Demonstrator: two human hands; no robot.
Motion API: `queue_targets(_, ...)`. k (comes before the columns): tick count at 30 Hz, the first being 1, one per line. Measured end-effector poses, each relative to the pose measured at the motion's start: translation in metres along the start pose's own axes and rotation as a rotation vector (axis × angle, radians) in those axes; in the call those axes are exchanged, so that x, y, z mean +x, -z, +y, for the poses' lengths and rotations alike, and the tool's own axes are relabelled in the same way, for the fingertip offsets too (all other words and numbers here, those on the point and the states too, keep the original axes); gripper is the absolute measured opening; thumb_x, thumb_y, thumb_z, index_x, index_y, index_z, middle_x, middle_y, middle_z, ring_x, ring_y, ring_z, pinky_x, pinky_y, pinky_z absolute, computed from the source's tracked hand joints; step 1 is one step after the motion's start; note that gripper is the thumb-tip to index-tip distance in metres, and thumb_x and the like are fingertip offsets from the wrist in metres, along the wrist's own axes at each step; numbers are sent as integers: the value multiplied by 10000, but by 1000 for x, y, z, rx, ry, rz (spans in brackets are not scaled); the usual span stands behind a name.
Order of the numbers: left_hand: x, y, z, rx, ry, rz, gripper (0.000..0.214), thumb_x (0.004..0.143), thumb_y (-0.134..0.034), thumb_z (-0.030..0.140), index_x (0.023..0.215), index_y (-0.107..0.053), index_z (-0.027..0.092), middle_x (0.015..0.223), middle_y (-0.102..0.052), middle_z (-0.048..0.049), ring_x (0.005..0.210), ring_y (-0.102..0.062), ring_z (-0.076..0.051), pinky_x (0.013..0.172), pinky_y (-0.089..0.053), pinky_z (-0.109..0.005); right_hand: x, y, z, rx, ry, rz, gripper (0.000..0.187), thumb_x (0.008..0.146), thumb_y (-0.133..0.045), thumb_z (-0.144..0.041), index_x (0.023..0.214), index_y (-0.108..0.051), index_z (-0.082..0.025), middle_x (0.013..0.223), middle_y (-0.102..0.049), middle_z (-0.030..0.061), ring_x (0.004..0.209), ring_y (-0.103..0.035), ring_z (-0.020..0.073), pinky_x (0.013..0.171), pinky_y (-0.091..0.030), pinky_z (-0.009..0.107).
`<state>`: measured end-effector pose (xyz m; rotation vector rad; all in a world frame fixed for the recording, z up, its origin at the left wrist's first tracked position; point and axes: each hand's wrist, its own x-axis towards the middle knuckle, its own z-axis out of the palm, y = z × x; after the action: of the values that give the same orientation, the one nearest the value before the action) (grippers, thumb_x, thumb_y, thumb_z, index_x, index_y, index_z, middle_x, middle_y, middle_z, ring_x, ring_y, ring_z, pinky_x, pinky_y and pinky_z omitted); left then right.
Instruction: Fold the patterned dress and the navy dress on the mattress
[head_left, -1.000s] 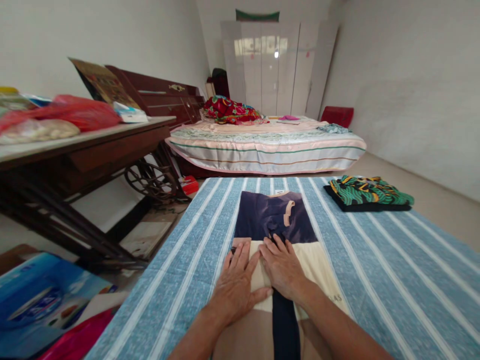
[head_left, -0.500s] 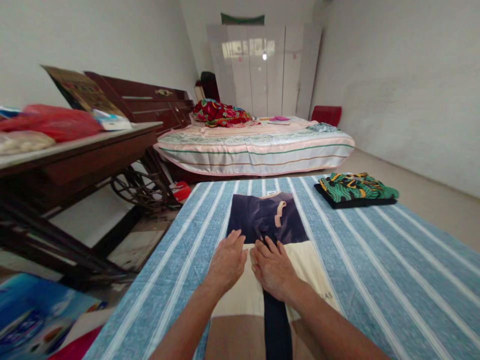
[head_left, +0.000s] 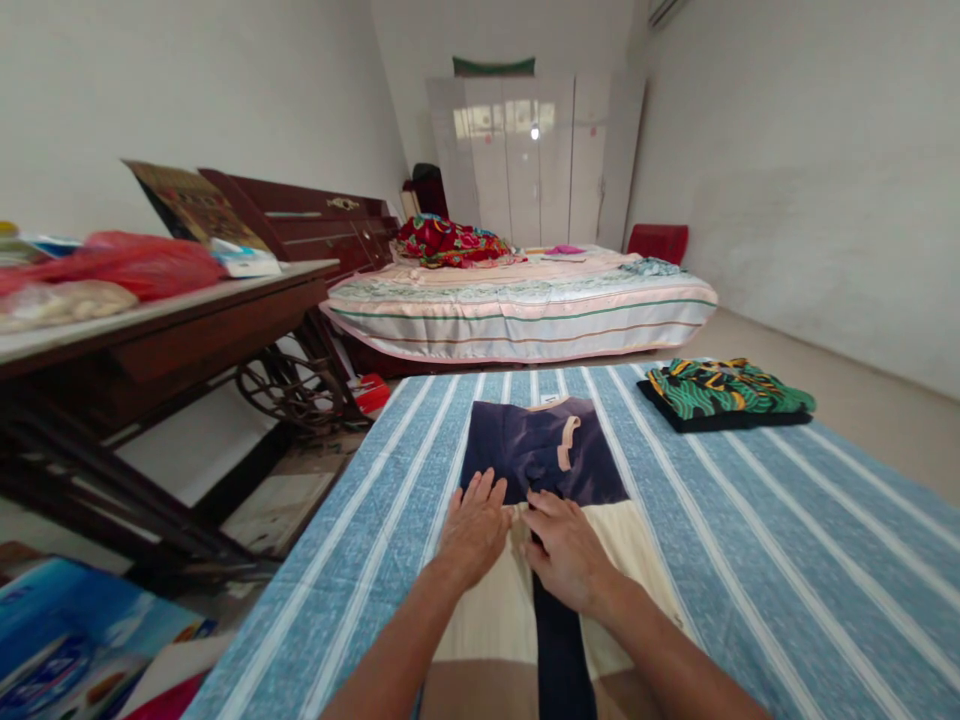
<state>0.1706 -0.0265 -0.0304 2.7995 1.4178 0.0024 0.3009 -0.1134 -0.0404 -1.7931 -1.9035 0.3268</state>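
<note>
A colour-block shirt [head_left: 637, 540], navy at the far end, then cream and brown, lies in a long narrow shape on the striped cloth. A pale-trimmed sleeve end [head_left: 569, 445] rests on its navy part, and a dark strip runs down the middle towards me. My left hand [head_left: 476, 530] lies flat on the left side where navy meets cream, open with fingers stretched. Beside it, my right hand [head_left: 566, 550] rests near the middle strip, fingers apart and slightly bent, touching the fabric. A small white tag shows at the neckline.
Blue-white striped cloth [head_left: 360, 540] covers the surface under the shirt. Folded green-and-black clothes [head_left: 731, 392] sit at its far right. A sewing-machine table [head_left: 225, 300] with a red bag [head_left: 157, 262] stands left. Beyond are a bed [head_left: 517, 325] and a white wardrobe [head_left: 555, 160].
The view has tilted slightly, so everything sits a little lower. My right hand's fingers are more bent than before; my left hand stays flat on the shirt, which looks unchanged.
</note>
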Motion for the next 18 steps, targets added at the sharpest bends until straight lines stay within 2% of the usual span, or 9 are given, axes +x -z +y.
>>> queue_targets(3,13,12,5,-75,8,48,390,855,-423,249,1197,-551,111,1392,-426,-158,1313,-346,-250,1070,-262,-423,10,18,10,40,-75,123,211,811,-502,-210,965,-646,-197,1092,-628,83,1030,-559,201,886,-407,308)
queue_targets(6,32,19,11,-177,-48,135,371,851,-437,250,1161,-563,91,1375,-444,-166,1305,-359,-240,1070,-278,-362,28,40,26,-13,-251,193,206,819,-503,-239,972,-636,-208,988,-655,78,929,-600,206,796,-431,300)
queue_targets(9,53,19,19,-264,-72,166,376,859,-429,253,1171,-552,81,1348,-472,-169,1267,-413,-227,1055,-306,-318,57,55,49,-26,-478,187,244,798,-533,-285,1011,-627,-211,959,-668,90,901,-621,232,732,-438,314)
queue_targets(11,65,16,26,-303,-75,175,400,854,-443,262,1195,-535,75,1333,-484,-172,1254,-427,-227,1051,-311,-311,79,56,66,27,-600,182,244,759,-577,-312,958,-648,-190,905,-680,108,870,-632,240,685,-444,304)
queue_targets(13,72,13,34,-337,-102,167,467,823,-500,302,1227,-508,68,1346,-467,-179,1272,-401,-246,1058,-302,-322,99,52,83,90,-658,152,190,730,-601,-334,783,-671,-166,733,-682,103,723,-647,223,586,-444,276)
queue_targets(16,80,9,45,-392,-157,123,636,725,-618,359,1266,-460,65,1368,-431,-196,1288,-368,-289,1061,-296,-359,120,41,103,183,-697,105,203,697,-596,-273,529,-610,-161,450,-584,48,454,-575,165,439,-393,234)
queue_targets(18,83,5,50,-434,-159,110,706,669,-664,360,1272,-440,68,1345,-449,-204,1268,-389,-310,1045,-311,-381,128,37,110,218,-686,126,225,675,-573,-211,455,-561,-169,380,-527,23,395,-528,142,406,-359,220)
